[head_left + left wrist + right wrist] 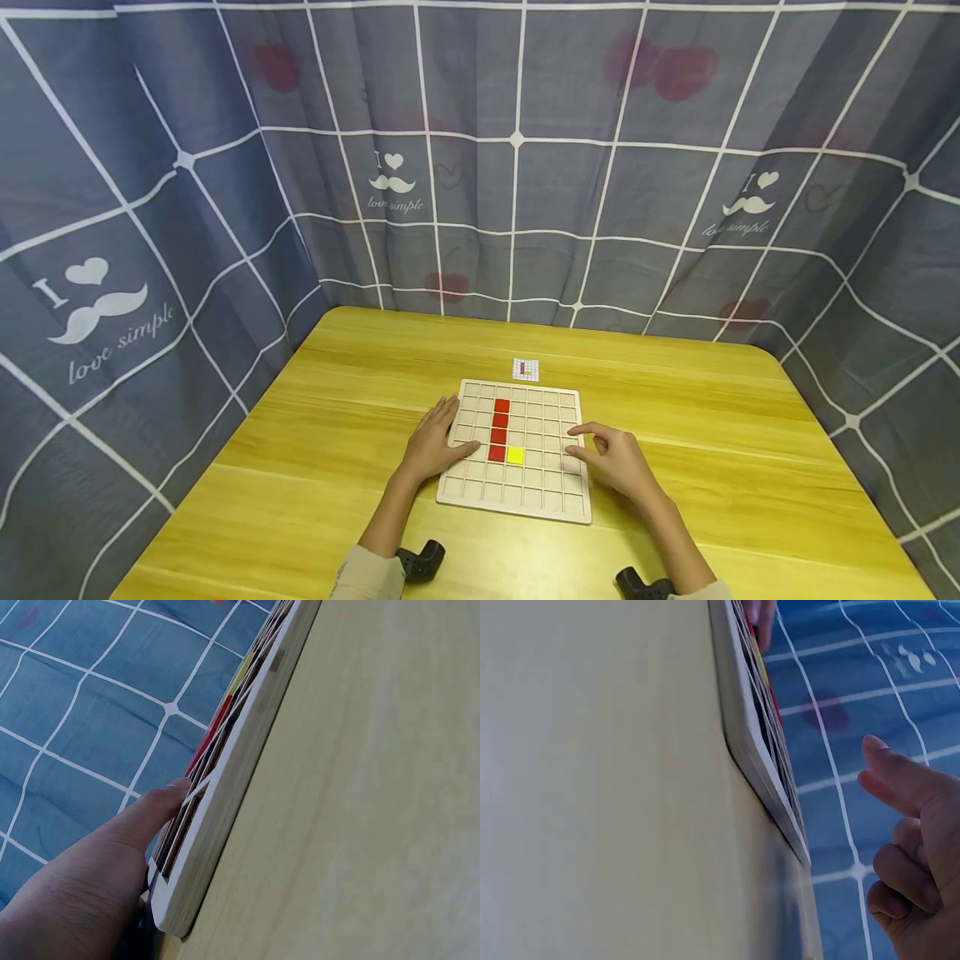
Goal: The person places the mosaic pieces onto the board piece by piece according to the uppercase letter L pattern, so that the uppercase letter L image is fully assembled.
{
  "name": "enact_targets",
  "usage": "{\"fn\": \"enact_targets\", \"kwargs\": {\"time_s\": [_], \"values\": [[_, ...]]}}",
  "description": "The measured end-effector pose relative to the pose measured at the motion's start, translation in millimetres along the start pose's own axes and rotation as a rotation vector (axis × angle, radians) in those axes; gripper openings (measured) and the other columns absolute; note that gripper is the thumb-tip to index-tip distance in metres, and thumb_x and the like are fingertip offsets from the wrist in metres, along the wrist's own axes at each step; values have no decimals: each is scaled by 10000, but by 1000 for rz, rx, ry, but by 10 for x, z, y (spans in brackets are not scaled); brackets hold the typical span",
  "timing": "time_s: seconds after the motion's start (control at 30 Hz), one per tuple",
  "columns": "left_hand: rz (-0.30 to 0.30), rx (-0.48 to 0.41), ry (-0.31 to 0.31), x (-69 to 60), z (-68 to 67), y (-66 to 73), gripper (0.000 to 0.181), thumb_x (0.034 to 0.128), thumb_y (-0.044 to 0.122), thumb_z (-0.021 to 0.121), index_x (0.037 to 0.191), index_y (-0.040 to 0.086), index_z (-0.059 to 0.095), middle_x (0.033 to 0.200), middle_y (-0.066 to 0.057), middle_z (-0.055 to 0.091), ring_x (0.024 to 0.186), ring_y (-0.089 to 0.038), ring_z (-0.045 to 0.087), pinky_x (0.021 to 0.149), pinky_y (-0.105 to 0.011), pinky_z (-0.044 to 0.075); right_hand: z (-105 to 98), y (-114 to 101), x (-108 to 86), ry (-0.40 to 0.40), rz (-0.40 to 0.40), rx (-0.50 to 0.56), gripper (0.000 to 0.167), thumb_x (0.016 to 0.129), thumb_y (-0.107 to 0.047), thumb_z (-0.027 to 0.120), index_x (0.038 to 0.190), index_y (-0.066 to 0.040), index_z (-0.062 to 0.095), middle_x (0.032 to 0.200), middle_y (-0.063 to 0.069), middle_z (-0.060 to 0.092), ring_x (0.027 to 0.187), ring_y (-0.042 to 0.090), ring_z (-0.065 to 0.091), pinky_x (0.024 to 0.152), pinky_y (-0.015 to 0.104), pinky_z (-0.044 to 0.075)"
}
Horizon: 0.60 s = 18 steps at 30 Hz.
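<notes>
A pale wooden grid board (547,483) lies flat on the table. Several red square tiles (498,421) form a column in its cells, and one yellow tile (515,455) sits right of the lowest red one. My left hand (431,446) rests along the board's left edge, thumb over the rim onto the cells, the other fingers straight beside it. Over the board's right side hovers my right hand (617,458), thumb and forefinger extended and apart, with nothing seen between them. In the right wrist view this hand (922,847) has its other fingers curled.
A small card (526,369) printed with a grid and a red mark lies just behind the board. The yellow wood-grain table (322,433) is enclosed by blue checked curtains (480,183). Black devices (422,561) are strapped to both wrists.
</notes>
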<state>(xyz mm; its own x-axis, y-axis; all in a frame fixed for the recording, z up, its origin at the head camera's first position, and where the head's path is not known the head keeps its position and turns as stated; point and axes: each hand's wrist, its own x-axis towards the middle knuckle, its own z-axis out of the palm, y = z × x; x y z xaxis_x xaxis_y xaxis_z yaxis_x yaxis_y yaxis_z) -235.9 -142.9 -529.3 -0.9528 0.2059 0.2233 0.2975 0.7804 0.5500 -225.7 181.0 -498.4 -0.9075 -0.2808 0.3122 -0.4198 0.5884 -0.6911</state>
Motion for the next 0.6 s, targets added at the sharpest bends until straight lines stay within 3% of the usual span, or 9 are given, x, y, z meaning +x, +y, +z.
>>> {"fn": "enact_targets", "kwargs": {"time_s": [0.37, 0.6], "values": [[7, 0, 3, 14, 17, -5, 897, 783, 532, 653, 1414, -17, 327, 1461, -159, 310, 1371, -288, 200, 1115, -439, 154, -364, 266, -185, 103, 23, -92, 261, 765, -258, 755, 997, -149, 707, 483, -110, 263, 415, 12, 180, 369, 205, 252], [-1, 3, -1, 10, 19, -16, 901, 781, 539, 650, 1416, -11, 326, 1464, -152, 306, 1375, -272, 193, 1118, -431, 146, -525, 408, -301, 64, 126, -120, 325, 772, -288, 747, 1048, -124, 693, 483, -70, 285, 406, 38, 207, 375, 214, 264]]}}
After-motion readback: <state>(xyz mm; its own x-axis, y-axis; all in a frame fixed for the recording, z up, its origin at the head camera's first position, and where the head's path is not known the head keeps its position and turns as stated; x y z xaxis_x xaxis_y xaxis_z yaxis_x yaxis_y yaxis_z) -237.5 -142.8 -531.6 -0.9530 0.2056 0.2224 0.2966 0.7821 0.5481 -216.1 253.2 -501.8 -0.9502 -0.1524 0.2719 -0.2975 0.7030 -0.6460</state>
